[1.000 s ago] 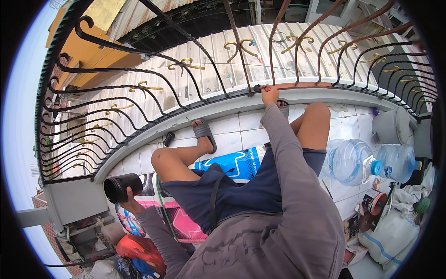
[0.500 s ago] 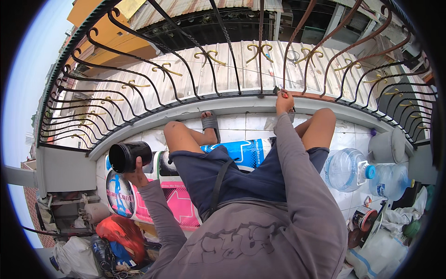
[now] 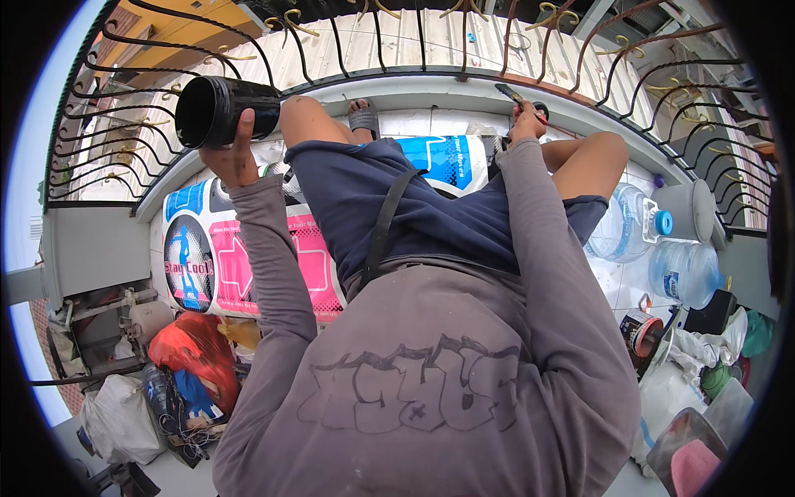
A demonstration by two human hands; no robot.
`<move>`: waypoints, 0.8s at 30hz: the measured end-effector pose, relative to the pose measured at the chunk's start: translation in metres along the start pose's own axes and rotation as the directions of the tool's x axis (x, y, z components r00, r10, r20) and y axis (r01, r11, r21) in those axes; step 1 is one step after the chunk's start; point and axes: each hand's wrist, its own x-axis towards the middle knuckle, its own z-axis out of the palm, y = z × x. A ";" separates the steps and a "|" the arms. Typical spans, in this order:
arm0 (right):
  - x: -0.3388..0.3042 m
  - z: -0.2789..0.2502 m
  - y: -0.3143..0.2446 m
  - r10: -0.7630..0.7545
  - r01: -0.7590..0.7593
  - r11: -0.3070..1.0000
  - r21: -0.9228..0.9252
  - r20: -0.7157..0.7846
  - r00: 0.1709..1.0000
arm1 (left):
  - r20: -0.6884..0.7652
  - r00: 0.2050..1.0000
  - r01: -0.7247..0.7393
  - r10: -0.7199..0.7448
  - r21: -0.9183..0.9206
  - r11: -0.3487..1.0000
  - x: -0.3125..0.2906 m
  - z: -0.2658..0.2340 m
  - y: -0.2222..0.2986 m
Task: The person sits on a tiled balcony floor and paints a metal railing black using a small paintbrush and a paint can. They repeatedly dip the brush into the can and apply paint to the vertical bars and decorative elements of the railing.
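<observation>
My left hand (image 3: 233,157) is wrapped round a black paint can (image 3: 258,101), raised at the left and tipped so its dark mouth shows. In my right hand (image 3: 525,124) is a small paintbrush (image 3: 508,92) with a dark head and a bit of red at its handle. The brush points up and left, in front of the bottom rail of the metal railing (image 3: 464,76); whether it touches cannot be made out. The railing's bars are black on the left and more rusty brown on the right, with gold-coloured scrolls.
Under my legs lies a padded mat (image 3: 240,261) printed pink, blue and black. Right of my knee stand a large clear water bottle (image 3: 617,224), a second bottle (image 3: 683,273) and a grey bucket (image 3: 691,207). Bags (image 3: 124,418) and clutter lie behind on both sides.
My view has tilted down, so the railing sits higher. My right hand has drawn back from the bars with the brush. The left hand has lifted the can higher.
</observation>
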 end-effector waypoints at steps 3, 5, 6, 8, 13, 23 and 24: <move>-0.011 0.008 -0.002 0.012 -0.016 0.999 0.041 0.102 0.995 | 0.016 1.000 0.015 -0.014 -0.033 0.999 -0.003 0.015 0.007; -0.016 0.013 0.001 0.034 -0.025 0.998 -0.056 0.158 0.987 | 0.024 0.999 0.026 -0.024 -0.059 0.998 -0.004 0.025 0.008; -0.017 0.016 0.003 0.027 -0.011 0.995 -0.098 0.166 0.986 | 0.041 0.999 0.034 -0.032 -0.037 0.999 -0.004 0.030 0.008; -0.016 0.021 0.013 0.092 -0.082 0.993 -0.083 0.120 0.989 | 0.069 0.996 0.048 -0.049 0.009 0.999 -0.002 0.040 0.006; -0.009 0.035 0.054 0.238 -0.234 0.969 -0.074 0.063 0.969 | 0.168 0.977 0.135 -0.129 -0.028 0.990 0.007 0.072 -0.021; -0.021 0.105 0.179 0.407 -0.383 0.901 -0.202 0.093 0.909 | 0.292 0.931 0.251 -0.219 -0.077 0.965 0.022 0.108 -0.119; -0.024 0.110 0.190 0.432 -0.406 0.889 -0.214 0.094 0.897 | 0.271 0.942 0.227 -0.199 -0.077 0.971 0.024 0.109 -0.126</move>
